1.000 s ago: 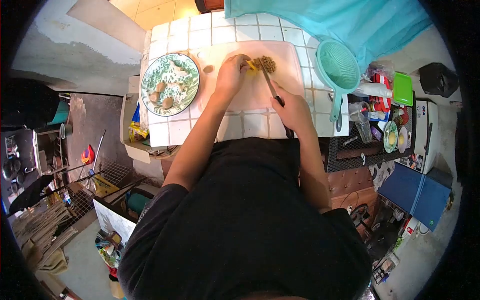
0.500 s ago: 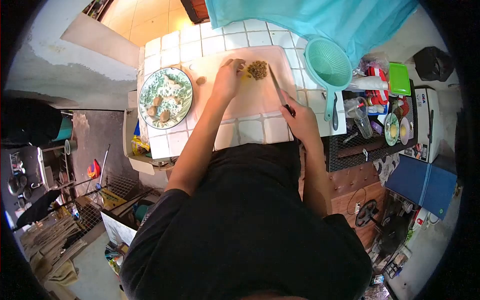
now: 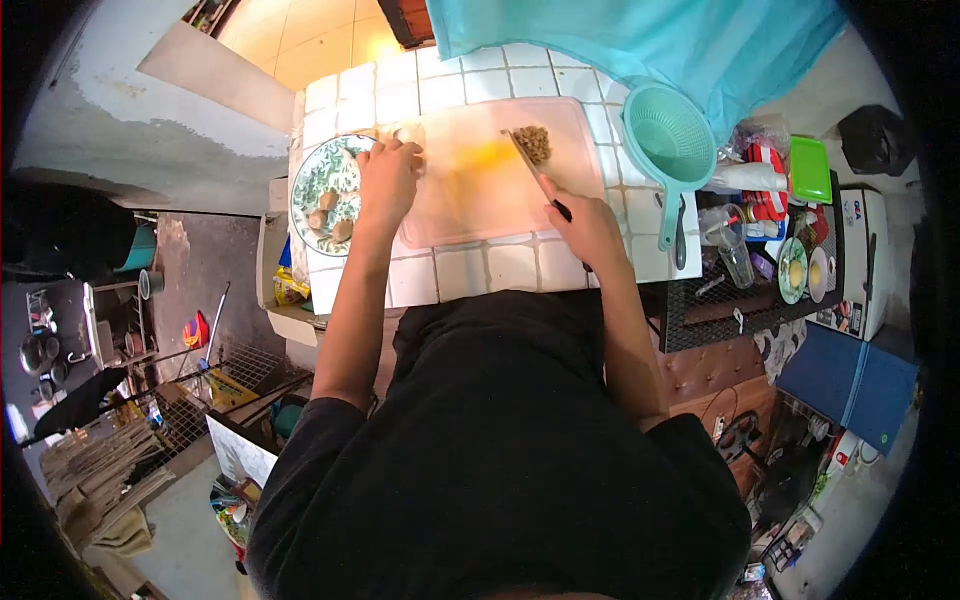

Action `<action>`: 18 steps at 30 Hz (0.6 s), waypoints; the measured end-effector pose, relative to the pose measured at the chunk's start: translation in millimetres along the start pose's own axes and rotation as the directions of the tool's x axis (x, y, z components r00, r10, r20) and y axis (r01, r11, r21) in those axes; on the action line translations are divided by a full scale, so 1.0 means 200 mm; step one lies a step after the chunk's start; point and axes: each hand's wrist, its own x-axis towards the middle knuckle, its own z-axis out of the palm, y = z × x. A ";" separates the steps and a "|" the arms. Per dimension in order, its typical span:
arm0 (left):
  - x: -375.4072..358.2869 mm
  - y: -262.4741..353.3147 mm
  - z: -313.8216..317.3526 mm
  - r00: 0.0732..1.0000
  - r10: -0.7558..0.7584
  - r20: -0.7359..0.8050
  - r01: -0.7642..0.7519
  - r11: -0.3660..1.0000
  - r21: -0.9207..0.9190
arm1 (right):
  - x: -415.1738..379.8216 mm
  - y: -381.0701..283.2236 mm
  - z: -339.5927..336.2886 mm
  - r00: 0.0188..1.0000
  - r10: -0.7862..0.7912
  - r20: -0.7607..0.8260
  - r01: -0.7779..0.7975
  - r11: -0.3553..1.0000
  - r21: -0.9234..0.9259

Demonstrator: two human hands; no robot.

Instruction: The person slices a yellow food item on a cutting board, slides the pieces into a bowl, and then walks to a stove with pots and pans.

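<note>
On tiled counter, pink board; curtain beyond. Right grip round knife; left grip unclear.

So a mint-green plastic colander is sitting on the right of the white tiled counter, handle pointing toward the near edge; turquoise cloth is bunching up just behind it; a clear plastic cup is lying on the black mesh rack, a bright green plastic container sitting nearby; a yellow packet is poking up in a cardboard box off left.
</note>
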 end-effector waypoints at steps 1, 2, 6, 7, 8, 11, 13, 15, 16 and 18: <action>0.00 0.00 0.01 1.000 0.023 0.005 -0.023 1.000 0.018 | -0.02 -0.01 -0.02 1.000 -0.007 -0.019 0.007 1.000 0.008; -0.01 -0.01 0.02 0.999 0.047 0.015 -0.048 0.998 0.035 | -0.05 -0.02 -0.02 0.999 -0.011 -0.036 0.011 1.000 0.017; 0.01 0.00 0.05 0.998 0.055 -0.017 -0.056 0.996 -0.076 | -0.11 -0.03 0.00 1.000 0.002 -0.005 -0.002 0.998 0.068; 0.02 0.00 0.06 0.998 0.053 -0.019 -0.054 0.995 -0.078 | -0.13 -0.02 0.02 1.000 -0.015 -0.024 0.017 0.995 0.100; 0.03 0.01 0.08 0.999 0.044 0.005 -0.042 0.975 -0.218 | -0.13 -0.02 0.04 0.999 -0.032 -0.042 0.037 0.990 0.133; 0.08 0.05 0.16 1.000 0.021 0.013 -0.011 0.845 -0.534 | -0.14 -0.04 0.07 0.998 -0.053 -0.038 0.058 0.991 0.123; 0.07 0.17 0.14 0.997 -0.066 0.030 0.067 0.680 -0.730 | -0.13 -0.04 0.09 0.998 -0.050 -0.044 0.056 0.987 0.153; 0.07 0.25 0.16 0.995 -0.102 0.020 0.084 0.676 -0.732 | -0.11 -0.04 0.12 0.998 -0.048 -0.047 0.056 0.982 0.182; 0.07 0.29 0.16 0.991 -0.132 0.008 0.096 0.675 -0.732 | -0.11 -0.04 0.13 0.998 -0.031 -0.049 0.039 0.983 0.178; 0.05 0.30 0.19 0.972 -0.204 0.118 0.225 0.654 -0.722 | -0.09 -0.06 0.13 0.999 -0.010 -0.051 0.018 0.985 0.171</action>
